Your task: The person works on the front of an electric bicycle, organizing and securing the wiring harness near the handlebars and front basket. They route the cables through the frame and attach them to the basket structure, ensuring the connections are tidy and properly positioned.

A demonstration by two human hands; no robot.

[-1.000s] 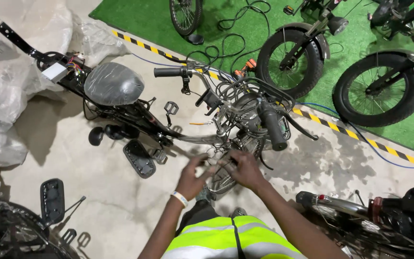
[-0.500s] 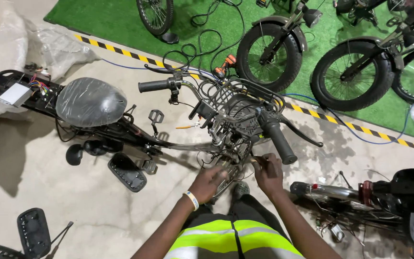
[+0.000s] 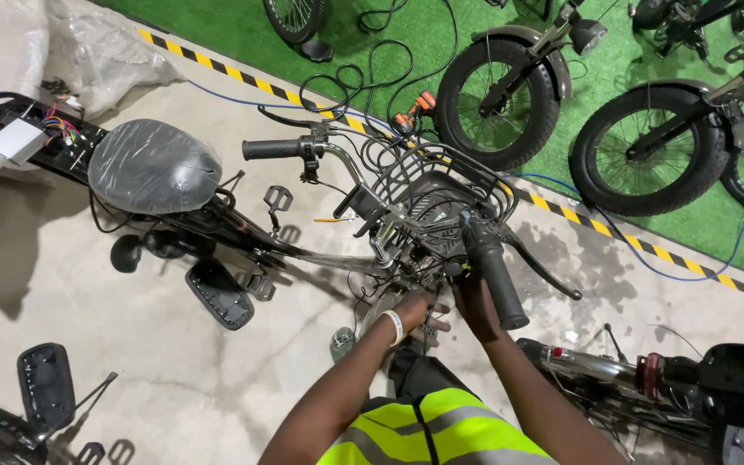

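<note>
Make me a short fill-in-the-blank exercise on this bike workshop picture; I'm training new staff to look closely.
1. The bike's saddle is wrapped in clear ____.
2. The left hand wears a white ____ at the wrist.
3. The two hands work below the wire ____ at the bike's front.
4. The striped tape on the floor is black and ____.

Missing words: plastic; band; basket; yellow

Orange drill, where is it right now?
In the head view the orange drill lies upper centre, on the striped floor tape at the edge of the green mat, just left of a fat bike wheel.
</note>
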